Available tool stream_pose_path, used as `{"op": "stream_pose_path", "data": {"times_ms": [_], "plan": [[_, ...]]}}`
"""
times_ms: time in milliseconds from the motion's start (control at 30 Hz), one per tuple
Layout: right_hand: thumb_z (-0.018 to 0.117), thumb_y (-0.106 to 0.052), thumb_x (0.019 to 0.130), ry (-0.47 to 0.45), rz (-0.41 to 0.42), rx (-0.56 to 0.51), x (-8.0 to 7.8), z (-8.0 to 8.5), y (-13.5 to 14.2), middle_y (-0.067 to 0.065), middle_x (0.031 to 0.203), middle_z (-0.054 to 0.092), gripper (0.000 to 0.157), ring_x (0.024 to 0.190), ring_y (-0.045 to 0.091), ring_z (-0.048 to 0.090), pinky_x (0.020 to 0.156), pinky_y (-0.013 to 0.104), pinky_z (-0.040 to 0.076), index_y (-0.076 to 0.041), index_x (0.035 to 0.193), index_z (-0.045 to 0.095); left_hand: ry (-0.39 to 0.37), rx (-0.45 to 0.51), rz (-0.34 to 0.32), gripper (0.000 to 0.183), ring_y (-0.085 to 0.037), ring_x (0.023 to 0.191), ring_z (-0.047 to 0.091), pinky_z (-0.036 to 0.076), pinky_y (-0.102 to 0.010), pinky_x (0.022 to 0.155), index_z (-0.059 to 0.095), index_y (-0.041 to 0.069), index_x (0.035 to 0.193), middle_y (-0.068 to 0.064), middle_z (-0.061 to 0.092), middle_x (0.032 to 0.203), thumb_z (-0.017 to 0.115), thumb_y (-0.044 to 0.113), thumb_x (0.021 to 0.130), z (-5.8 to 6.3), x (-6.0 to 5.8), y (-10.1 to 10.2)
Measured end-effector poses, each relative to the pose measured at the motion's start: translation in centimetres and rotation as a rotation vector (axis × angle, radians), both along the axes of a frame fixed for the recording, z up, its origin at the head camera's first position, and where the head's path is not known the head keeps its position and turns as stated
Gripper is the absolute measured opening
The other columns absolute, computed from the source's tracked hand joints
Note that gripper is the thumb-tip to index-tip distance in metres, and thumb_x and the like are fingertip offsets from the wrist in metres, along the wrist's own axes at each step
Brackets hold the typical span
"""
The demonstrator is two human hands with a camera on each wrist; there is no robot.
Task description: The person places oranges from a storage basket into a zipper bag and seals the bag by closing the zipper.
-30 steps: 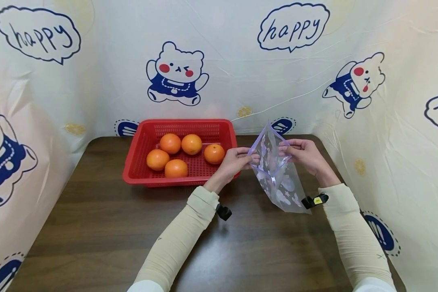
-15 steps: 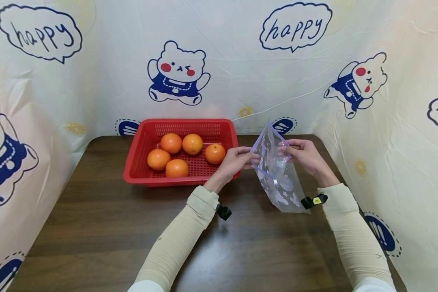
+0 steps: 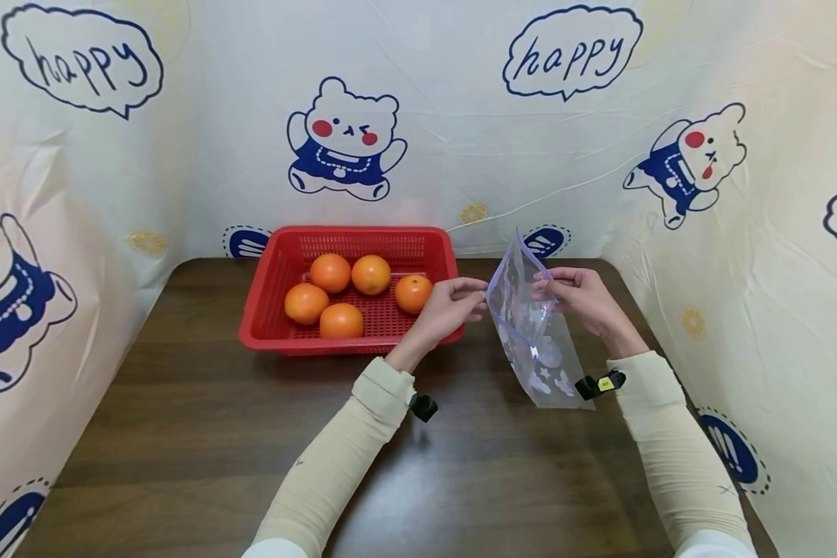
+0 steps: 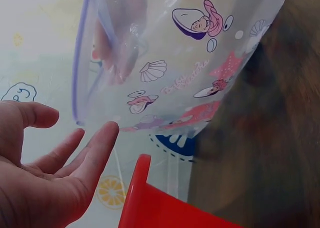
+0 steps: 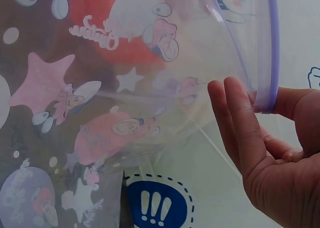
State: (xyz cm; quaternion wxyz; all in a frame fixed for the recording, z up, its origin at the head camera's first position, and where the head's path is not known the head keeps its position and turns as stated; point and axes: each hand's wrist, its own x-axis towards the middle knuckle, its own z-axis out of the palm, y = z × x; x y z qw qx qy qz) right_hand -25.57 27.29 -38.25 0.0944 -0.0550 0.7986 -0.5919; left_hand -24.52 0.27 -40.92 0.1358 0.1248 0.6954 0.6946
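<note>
A clear plastic zip bag point(image 3: 530, 341) with a purple zip edge hangs over the table's right half, its mouth spread apart. Sea-creature and shell prints cover it in both wrist views. My right hand point(image 3: 589, 301) pinches the mouth's right edge between thumb and fingers. Beside the left edge is my left hand point(image 3: 448, 310), its fingers loosely bent. In the left wrist view a gap shows between that thumb and the fingers point(image 4: 102, 148), with nothing held there. Several oranges point(image 3: 341, 321) lie in a red basket point(image 3: 349, 346) left of the hands.
The basket stands at the back of the brown wooden table point(image 3: 202, 434), its right rim close by my left hand. A pale printed curtain point(image 3: 446, 116) hangs behind the table and along both sides.
My left hand has let go of the bag's left edge and its fingers have come away leftward. The right hand keeps its hold. The head view has shifted slightly.
</note>
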Motion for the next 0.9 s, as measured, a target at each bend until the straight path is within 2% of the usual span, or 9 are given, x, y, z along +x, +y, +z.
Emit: {"op": "stream_pose_path", "data": {"times_ms": [200, 533, 900], "plan": [[0.059, -0.012, 0.103, -0.008, 0.007, -0.001, 0.0, 0.0, -0.1, -0.008, 0.095, 0.077, 0.043, 0.087, 0.009, 0.076, 0.077, 0.025, 0.06, 0.017, 0.134, 0.05, 0.047, -0.04, 0.018, 0.029, -0.028, 0.105, 0.07, 0.06, -0.038, 0.089, 0.065, 0.002, 0.129, -0.019, 0.068, 0.127, 0.059, 0.011, 0.103, 0.3, 0.2, -0.8], [0.058, -0.012, 0.104, -0.019, 0.005, -0.001, -0.2, 0.1, -0.3, -0.011, 0.092, 0.076, 0.041, 0.087, 0.009, 0.076, 0.077, 0.024, 0.06, 0.015, 0.134, 0.053, 0.069, -0.086, 0.049, 0.029, -0.027, 0.109, 0.069, 0.06, -0.035, 0.089, 0.065, 0.004, 0.13, -0.015, 0.067, 0.127, 0.06, 0.012, 0.102, 0.4, 0.6, -2.7], [0.057, -0.01, 0.104, -0.014, 0.018, -0.01, -0.3, 0.0, -0.6, -0.009, 0.093, 0.076, 0.04, 0.086, 0.009, 0.076, 0.077, 0.024, 0.061, 0.016, 0.133, 0.053, 0.105, -0.098, 0.052, 0.031, -0.031, 0.114, 0.068, 0.058, -0.039, 0.093, 0.063, 0.003, 0.132, -0.014, 0.066, 0.129, 0.06, 0.012, 0.102, 0.2, 0.8, -4.4]]}}
